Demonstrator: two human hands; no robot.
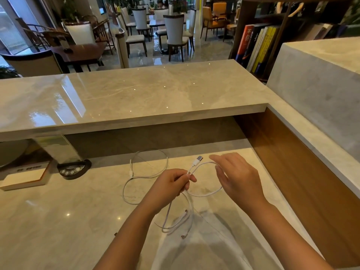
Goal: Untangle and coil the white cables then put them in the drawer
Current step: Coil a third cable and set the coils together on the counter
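My left hand [171,184] pinches a white cable [206,194] just below its USB plug [197,160], which points up and away. From the pinch the cable makes a loop to the right, around the fingers of my right hand [237,176], whose fingers are spread with the loop resting on them. The cable's loose ends [182,221] hang below my left hand with small plugs on them. A second white cable [148,170] lies loose on the marble desk [58,221], left of and behind my left hand. No drawer is in view.
A raised marble counter [126,98] runs across behind the desk. A wooden side panel [292,172] closes the right. A black round base [74,169] with buttons and a flat box [25,176] stand at the left. Chairs and a bookshelf lie beyond.
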